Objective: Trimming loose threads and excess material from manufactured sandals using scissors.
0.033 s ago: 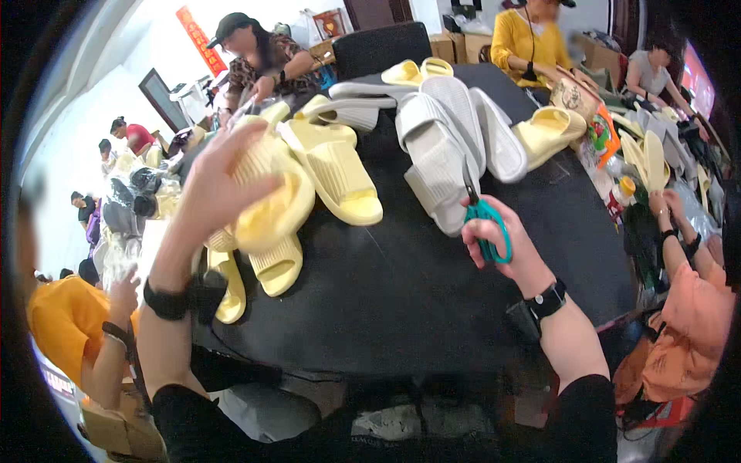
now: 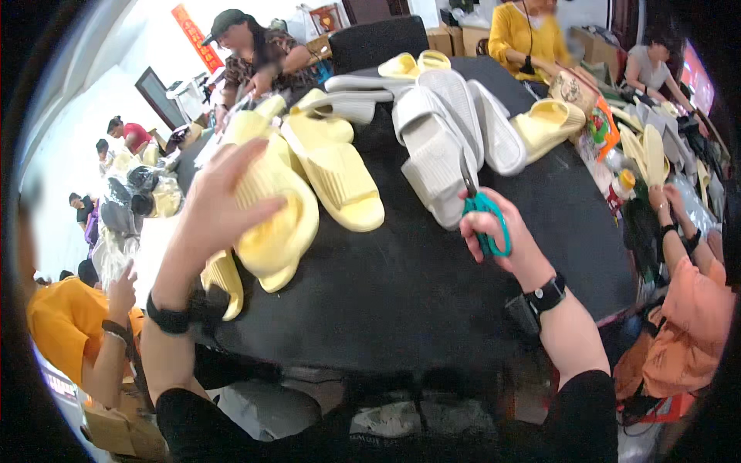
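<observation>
L hand (image 2: 214, 202) is raised over the L side of the table, forearm coming up from the lower edge, fingers pointing up & a bit R, thumb out to the R. Grip is wide, nothing clearly in it; blurred, so can't tell if fingers touch the nearest yellow slipper (image 2: 289, 243). R hand (image 2: 520, 241) is at R of centre, forearm angled up & L, fingers curled thru the handles of the teal scissors (image 2: 483, 202): a firm hold. Dark blades point up, slightly L, in front of the grey slippers (image 2: 432, 147); contact w/ them can't be told. Both wrists wear black bands.

Around: black table (image 2: 401, 285), black chair (image 2: 382, 46) at its far side, a lone yellow slipper (image 2: 549, 127) far R, then a beige bag (image 2: 573, 91), an orange packet (image 2: 603, 135) & a bottle w/ yellow cap (image 2: 625, 182) by the R edge. Co-workers sit L, R & opp. Yellow pile is in the way under L hand, grey pile directly ahead of the scissors.

Nearest slipper sits L of centre, just R of L hand, partly hidden by it; pale yellow, smooth rounded end, ribbed band, a bit blurred. Another, the middle yellow slipper (image 2: 338, 176), lies just R of it, ribbed strap too, one end toward the wearer. Grey ones overlap in a heap, textured footbeds, ribbed straps.
</observation>
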A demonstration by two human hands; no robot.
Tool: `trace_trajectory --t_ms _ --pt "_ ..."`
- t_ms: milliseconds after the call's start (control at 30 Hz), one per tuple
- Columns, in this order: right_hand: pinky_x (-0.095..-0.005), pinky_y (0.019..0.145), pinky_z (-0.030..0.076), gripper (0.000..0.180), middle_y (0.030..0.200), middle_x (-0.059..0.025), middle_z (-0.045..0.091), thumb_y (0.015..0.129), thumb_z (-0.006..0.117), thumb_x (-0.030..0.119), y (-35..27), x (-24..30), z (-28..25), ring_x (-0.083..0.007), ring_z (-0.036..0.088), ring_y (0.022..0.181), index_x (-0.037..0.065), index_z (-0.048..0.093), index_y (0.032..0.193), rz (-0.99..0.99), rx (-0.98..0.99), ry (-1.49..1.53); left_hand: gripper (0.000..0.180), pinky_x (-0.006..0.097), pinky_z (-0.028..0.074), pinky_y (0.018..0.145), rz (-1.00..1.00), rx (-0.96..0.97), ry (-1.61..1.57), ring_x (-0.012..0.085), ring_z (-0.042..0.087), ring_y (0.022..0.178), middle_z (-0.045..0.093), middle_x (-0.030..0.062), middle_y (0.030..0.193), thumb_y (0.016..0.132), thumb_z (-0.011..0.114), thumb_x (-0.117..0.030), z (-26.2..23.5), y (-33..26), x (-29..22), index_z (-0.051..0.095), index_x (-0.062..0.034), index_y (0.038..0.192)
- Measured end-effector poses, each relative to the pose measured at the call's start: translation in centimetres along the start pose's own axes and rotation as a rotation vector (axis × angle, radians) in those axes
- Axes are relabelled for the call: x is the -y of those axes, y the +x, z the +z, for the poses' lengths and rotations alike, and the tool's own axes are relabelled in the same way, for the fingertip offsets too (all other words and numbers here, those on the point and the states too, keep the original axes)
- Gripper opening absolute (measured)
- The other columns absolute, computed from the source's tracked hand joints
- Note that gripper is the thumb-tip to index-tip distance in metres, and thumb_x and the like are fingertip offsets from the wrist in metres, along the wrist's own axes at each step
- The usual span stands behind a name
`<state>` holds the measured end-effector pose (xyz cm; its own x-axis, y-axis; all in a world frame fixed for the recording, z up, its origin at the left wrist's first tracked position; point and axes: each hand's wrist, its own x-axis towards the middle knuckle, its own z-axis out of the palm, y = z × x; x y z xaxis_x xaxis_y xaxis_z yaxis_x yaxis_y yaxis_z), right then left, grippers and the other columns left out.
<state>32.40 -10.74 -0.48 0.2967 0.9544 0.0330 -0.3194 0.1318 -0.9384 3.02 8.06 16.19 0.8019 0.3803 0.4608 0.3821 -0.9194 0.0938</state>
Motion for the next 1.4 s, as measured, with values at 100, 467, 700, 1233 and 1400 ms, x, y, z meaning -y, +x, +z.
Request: trace_trajectory --t_ms 100,467,700,1233,1400 --pt "-0.0229 0.042 0.045 0.036 0.072 -0.0060 0.058 0.082 0.061 0.013 0.5 -0.2 0.0 -0.0106 0.057 0.054 0.002 0.051 0.115 -0.001 0.027 0.016 0.065 0.040 0.044 0.086 -0.200 0.120 0.006 0.0342 0.053 0.099 0.051 0.0191 0.107 0.064 0.074 -0.021 0.8 -4.8 -5.1 0.052 -0.0002 0.121" --pt "-0.0244 0.048 0.050 0.039 0.075 -0.0064 0.059 0.082 0.061 0.013 0.3 -0.5 1.4 -0.0116 0.059 0.058 0.002 0.050 0.118 0.068 0.031 -0.044 0.075 0.049 0.039 0.093 -0.266 0.060 0.029 0.0420 0.047 0.109 0.044 0.0255 0.122 0.055 0.081 -0.016 5.1 -16.1 -5.8 0.052 -0.0055 0.124" --pt "-0.0317 0.069 0.054 0.050 0.090 -0.0132 0.062 0.082 0.060 0.010 -3.7 0.2 7.8 -0.0187 0.063 0.080 0.000 0.039 0.126 0.389 0.421 -0.001 0.076 0.047 0.035 0.098 -0.356 -0.042 0.159 0.0399 0.042 0.116 0.042 0.0220 0.129 0.057 0.080 -0.013 7.0 -18.5 -4.8 0.051 -0.0084 0.127" --pt "-0.0307 0.056 0.056 0.044 0.088 -0.0085 0.061 0.082 0.061 0.017 -4.4 -3.7 13.9 -0.0159 0.062 0.081 0.001 0.043 0.119 0.893 0.556 0.012 0.071 0.043 0.033 0.104 -0.464 -0.111 0.094 0.0374 0.040 0.123 0.042 0.0208 0.133 0.060 0.078 -0.009 6.9 -18.6 -4.0 0.053 -0.0071 0.125" --pt "-0.0274 0.050 0.054 0.042 0.083 -0.0070 0.060 0.082 0.060 0.015 -3.8 -4.0 14.3 -0.0129 0.061 0.069 0.002 0.044 0.118 0.876 0.526 -0.002 0.070 0.044 0.033 0.104 -0.441 -0.114 0.079 0.0376 0.040 0.123 0.042 0.0209 0.133 0.059 0.079 -0.010 7.3 -18.6 -3.7 0.053 -0.0069 0.125"
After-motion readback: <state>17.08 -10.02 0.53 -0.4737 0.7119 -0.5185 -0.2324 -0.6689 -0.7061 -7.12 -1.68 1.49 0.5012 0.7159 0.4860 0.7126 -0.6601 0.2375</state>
